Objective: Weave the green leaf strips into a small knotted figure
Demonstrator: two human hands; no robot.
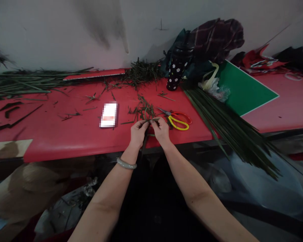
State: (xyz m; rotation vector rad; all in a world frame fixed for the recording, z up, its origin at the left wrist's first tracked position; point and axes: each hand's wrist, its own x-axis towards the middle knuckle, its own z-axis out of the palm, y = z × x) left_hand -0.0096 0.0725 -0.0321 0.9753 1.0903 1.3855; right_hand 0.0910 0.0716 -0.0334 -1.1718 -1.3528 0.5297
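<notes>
My left hand (pixel 138 133) and my right hand (pixel 161 131) meet near the front edge of the red-covered table (pixel 78 141). Both are closed in a pinch on green leaf strips (pixel 148 116), whose ends stick up and hang down between them. The fingers hide how the strips are folded. Right of my right hand lies a pair of scissors (pixel 178 121) with one yellow and one red-orange handle, blades pointing left. Cut leaf bits (pixel 142 105) are scattered just beyond my hands. A bangle circles my left wrist.
Left of my hands lies a phone (pixel 109 115) with a lit screen. A flowered black tumbler (pixel 176 69) stands behind. Long leaves (pixel 232 129) overhang the front edge at right, beside a green board (pixel 244 89). Leaf stalks (pixel 22 82) and a clippings heap (pixel 143 72) line the wall.
</notes>
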